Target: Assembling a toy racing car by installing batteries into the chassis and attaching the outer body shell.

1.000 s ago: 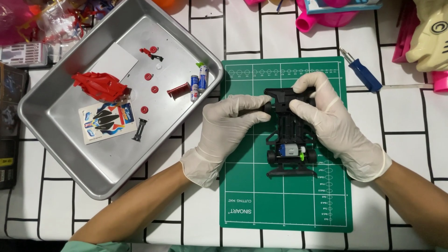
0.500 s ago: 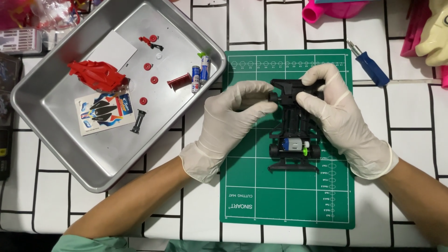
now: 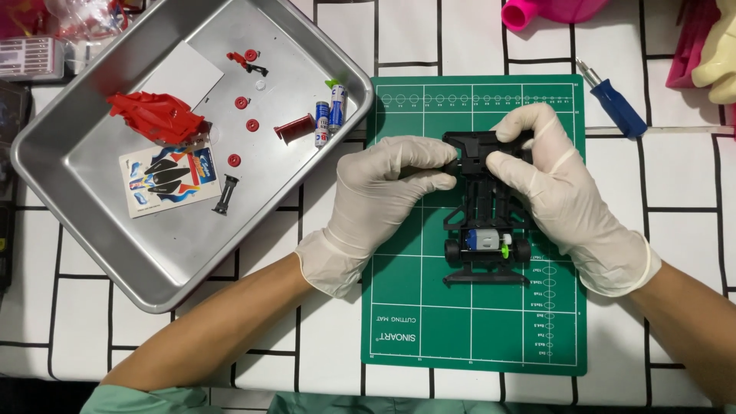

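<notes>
Lying on the green cutting mat (image 3: 429, 322), the black toy car chassis (image 3: 484, 222) is set with its long axis running away from the person, its motor end with the two rear wheels nearest the body. Its far end is gripped from both sides: the left hand (image 3: 383, 195) is closed on the left front corner, the right hand (image 3: 548, 184) is closed over the right front. Both hands are gloved. Compared with the earlier frame, the grip and the chassis heading are unchanged; the view is merely shifted slightly. A metal tray (image 3: 92, 215) with a red body shell (image 3: 153, 116) is seen to the left on the tabletop (image 3: 69, 322).
</notes>
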